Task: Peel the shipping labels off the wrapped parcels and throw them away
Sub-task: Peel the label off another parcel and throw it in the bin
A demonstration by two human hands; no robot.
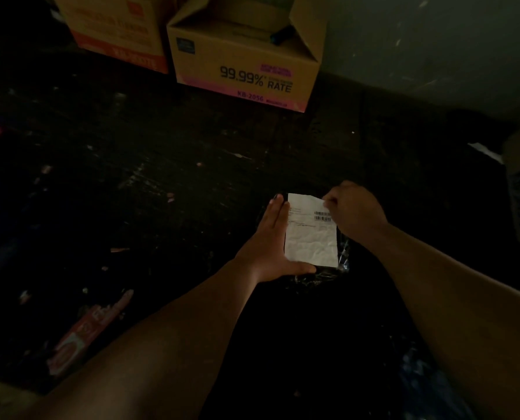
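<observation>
I see very little light here, but my left hand lies flat with fingers stretched out along the left edge of a white shipping label, its thumb running under the label's lower edge, so it braces the dark wrapped parcel beneath without clasping it. The parcel shows only as glints of shiny black wrap at the label's right and lower sides, low in the middle of the view above a dark floor. My right hand is curled, fingertips pinching the label's upper right corner just above the barcodes. The label looks creased. Farther off, an open cardboard box printed "99.99% RATE" stands against the wall, with a second box just to its left.
</observation>
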